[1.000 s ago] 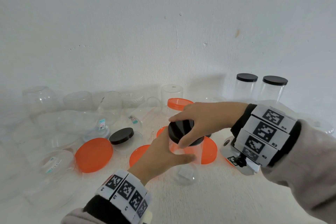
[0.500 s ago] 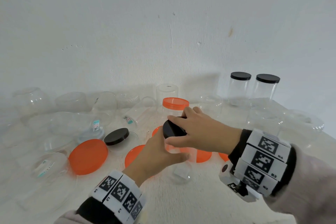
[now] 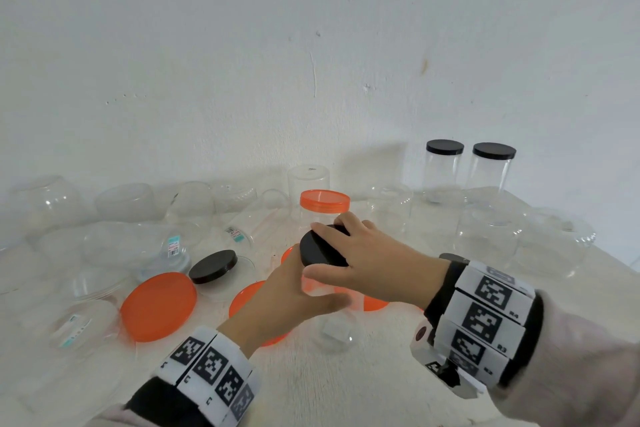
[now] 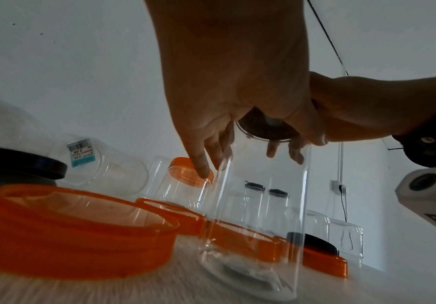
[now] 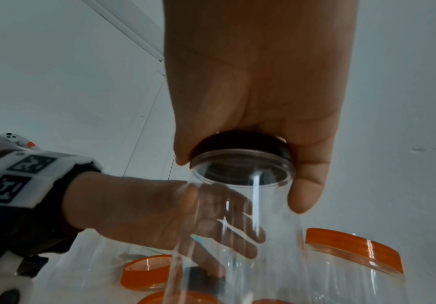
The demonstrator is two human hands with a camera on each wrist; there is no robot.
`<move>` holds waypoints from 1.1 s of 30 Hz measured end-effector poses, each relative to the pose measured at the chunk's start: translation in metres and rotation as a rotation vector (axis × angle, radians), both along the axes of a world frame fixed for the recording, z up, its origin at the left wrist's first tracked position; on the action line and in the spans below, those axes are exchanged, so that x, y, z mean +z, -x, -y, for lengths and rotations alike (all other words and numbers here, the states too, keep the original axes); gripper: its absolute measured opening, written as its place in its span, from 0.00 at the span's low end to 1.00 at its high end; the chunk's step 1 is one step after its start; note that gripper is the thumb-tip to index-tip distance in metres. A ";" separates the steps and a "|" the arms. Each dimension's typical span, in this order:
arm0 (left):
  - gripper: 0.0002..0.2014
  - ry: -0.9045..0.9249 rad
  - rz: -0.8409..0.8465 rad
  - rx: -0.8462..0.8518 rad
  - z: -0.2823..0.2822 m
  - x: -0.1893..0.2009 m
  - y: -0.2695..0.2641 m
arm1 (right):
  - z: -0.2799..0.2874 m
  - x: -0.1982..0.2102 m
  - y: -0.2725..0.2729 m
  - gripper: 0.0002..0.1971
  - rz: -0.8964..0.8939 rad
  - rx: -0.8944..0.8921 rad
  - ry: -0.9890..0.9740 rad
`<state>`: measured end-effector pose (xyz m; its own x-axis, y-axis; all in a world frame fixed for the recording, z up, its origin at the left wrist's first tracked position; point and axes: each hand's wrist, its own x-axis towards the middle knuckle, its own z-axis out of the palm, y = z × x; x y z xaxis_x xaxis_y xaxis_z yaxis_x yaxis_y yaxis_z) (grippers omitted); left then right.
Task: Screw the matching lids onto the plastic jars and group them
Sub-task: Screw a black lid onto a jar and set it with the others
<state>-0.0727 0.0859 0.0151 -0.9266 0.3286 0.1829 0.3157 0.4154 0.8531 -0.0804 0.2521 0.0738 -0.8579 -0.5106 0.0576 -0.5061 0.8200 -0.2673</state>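
while the white table (image 3: 346,392) carries scattered clear jars and orange lids, one tall clear jar (image 4: 258,205) stands upright near its middle, the left hand (image 3: 287,298) wrapped around its body; the right hand (image 3: 374,263) curls over the black lid (image 3: 320,248) on the jar's mouth, gripping its rim

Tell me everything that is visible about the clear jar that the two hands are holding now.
The clear jar is a tall, straight-walled cylinder of transparent plastic, empty, standing upright on the white table among orange lids. A black lid sits on its mouth, slightly tilted. The left hand wraps around its wall, fingers seen through the plastic. The right hand grips the lid from above. Its base looks thick and rounded.
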 end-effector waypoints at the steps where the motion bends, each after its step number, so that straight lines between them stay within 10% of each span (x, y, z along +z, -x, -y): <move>1: 0.36 0.023 0.002 -0.010 0.001 0.000 0.002 | -0.003 0.002 -0.001 0.34 0.007 0.001 0.008; 8: 0.50 0.452 0.113 -0.022 0.025 -0.007 0.019 | -0.044 0.009 0.005 0.36 0.108 -0.028 0.163; 15: 0.42 0.709 0.207 0.052 0.033 -0.013 0.034 | -0.100 0.033 0.010 0.25 0.058 -0.034 0.427; 18: 0.42 0.721 0.218 0.029 0.021 -0.013 0.040 | -0.136 0.053 0.025 0.35 -0.093 -0.126 0.505; 24: 0.42 0.719 0.244 0.024 -0.016 -0.017 0.055 | -0.209 0.070 0.087 0.37 -0.286 -0.371 0.385; 33: 0.42 0.755 0.201 -0.015 -0.059 -0.028 0.073 | -0.245 0.042 0.183 0.35 -0.082 -0.390 0.057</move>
<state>-0.1452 0.1452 -0.0128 -0.9126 0.3105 -0.2659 0.1956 0.9029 0.3828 -0.2638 0.4972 0.1153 -0.9782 -0.1413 0.1524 -0.1809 0.9398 -0.2899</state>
